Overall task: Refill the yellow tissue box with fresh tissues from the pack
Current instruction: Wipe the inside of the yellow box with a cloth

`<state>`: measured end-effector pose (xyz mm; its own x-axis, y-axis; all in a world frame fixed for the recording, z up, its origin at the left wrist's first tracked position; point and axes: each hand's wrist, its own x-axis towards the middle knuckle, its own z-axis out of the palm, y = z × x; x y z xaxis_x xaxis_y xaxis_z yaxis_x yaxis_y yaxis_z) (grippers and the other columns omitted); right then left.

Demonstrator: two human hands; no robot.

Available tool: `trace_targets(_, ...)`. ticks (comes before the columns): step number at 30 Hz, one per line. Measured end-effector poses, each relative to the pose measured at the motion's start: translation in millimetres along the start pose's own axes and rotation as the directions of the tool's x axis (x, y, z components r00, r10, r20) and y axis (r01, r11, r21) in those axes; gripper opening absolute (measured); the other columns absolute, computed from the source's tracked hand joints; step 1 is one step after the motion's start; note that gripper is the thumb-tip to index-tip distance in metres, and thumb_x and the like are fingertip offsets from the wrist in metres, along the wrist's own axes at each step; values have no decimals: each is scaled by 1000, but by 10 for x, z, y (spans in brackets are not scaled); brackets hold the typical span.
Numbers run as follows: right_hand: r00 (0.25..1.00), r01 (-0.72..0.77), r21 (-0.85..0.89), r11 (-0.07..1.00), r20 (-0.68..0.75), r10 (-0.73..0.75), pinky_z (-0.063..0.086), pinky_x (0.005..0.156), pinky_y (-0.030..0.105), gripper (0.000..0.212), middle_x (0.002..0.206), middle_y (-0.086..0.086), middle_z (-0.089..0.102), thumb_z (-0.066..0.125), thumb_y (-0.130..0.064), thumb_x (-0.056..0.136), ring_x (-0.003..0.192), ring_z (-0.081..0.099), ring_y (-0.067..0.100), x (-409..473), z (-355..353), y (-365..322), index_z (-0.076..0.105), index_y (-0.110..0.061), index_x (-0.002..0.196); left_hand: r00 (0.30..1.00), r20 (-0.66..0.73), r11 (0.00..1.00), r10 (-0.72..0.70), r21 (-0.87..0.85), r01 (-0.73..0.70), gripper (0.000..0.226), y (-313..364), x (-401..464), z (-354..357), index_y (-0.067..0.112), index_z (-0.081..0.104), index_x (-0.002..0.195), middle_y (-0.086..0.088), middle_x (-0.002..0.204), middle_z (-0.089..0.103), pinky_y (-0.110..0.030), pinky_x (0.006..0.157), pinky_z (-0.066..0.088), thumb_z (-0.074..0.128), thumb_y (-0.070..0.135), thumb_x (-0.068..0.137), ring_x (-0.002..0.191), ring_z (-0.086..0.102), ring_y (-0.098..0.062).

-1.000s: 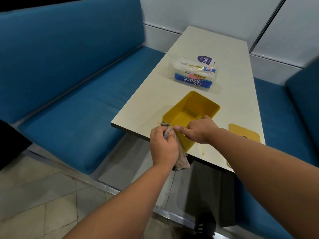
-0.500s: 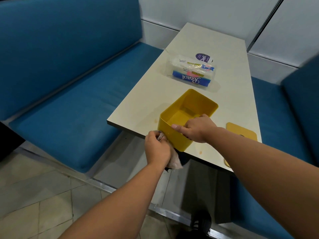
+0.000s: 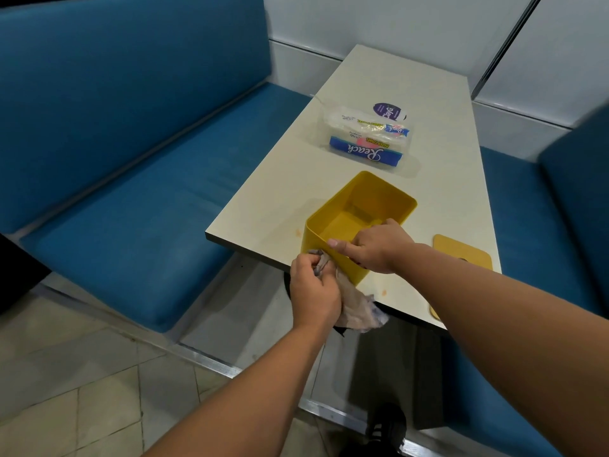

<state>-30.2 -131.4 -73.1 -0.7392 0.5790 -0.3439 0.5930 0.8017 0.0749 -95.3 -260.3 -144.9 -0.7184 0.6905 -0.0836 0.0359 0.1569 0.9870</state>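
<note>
Crumpled beige-grey cloth (image 3: 354,308) bunched in left hand (image 3: 313,291), pressed to near outer wall of open yellow plastic tissue box (image 3: 329,232) at near table edge. Right hand (image 3: 379,249) hooked over near rim, steadying. Box interior bare: emptying apparently done, wiping under way, filling not begun. Flat yellow lid (image 3: 461,252) off, just right of box on cream laminate table (image 3: 395,77). Further back, clear plastic pack of white tissues with blue band (image 3: 367,140), apparently untouched. Left: load tissues, refit lid.

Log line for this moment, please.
left hand: wiping box with cloth | right hand: gripping yellow box rim | box: empty | pack: untouched
</note>
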Motion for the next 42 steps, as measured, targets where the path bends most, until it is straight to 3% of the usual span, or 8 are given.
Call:
trace_targets(4,1000,4,14,1000,-13,-3,33,92,42,91,64,1,58,-9,-78,73,70,51,13,-2,0,7,59,-19,58,995,62,975,-78,211,63,5,-125,108,-95,20,53,101,-2,114,50,-29,78,44,52,25,100,93,54,-15)
trace_targets(11,1000,11,16,1000,-2,-11,32,93,44,86,64,1,55,-6,-76,75,69,47,12,-16,-10,-5,56,-20,57,996,-43,961,-75,263,83,21,63,652,-365,20,65,116,-5,121,57,-36,94,50,54,19,98,104,57,-20)
trace_targets(14,1000,7,17,1000,2,-7,33,91,42,87,64,1,56,-6,-77,75,69,48,12,-6,-7,-1,57,-19,58,994,-89,983,-60,167,74,11,181,560,-307,22,58,105,-2,118,53,-27,83,45,53,15,98,95,53,-13)
trace_targets(18,1000,-1,-7,1000,12,1,35,88,42,89,64,1,55,-7,-78,73,69,48,14,-6,14,4,57,-17,59,988,-125,995,95,-3,-96,11,259,372,-237,25,50,100,3,110,52,-17,77,45,57,17,98,93,54,-7)
trace_targets(26,1000,-14,21,1000,15,13,32,86,41,86,63,1,55,-5,-77,75,67,46,12,-19,-15,-3,56,-19,56,990,3,990,-142,28,142,12,9,5,-13,19,48,98,-3,109,48,-28,78,46,56,10,95,97,58,-20)
trace_targets(32,999,-34,-9,999,37,35,31,89,42,89,65,-1,57,-8,-78,73,70,47,13,-29,-12,-8,57,-18,61,992,69,990,106,-96,-99,13,211,-287,54,18,51,102,3,103,50,-16,72,50,60,13,95,90,56,-10)
trace_targets(36,998,-50,42,998,49,48,26,93,44,95,75,3,63,-5,-75,80,84,54,20,-68,-61,18,69,-14,80,995,76,998,57,-6,-57,16,8,-265,-126,30,48,94,3,103,50,-15,69,48,58,19,97,90,56,-7)
trace_targets(42,987,60,-48,997,-147,-66,25,104,46,40,68,-6,53,28,-62,96,81,54,21,-274,18,-166,47,-30,80,999,-40,983,8,185,-1,8,-179,-74,-416,19,53,98,3,103,48,-15,73,41,59,13,96,85,51,-6)
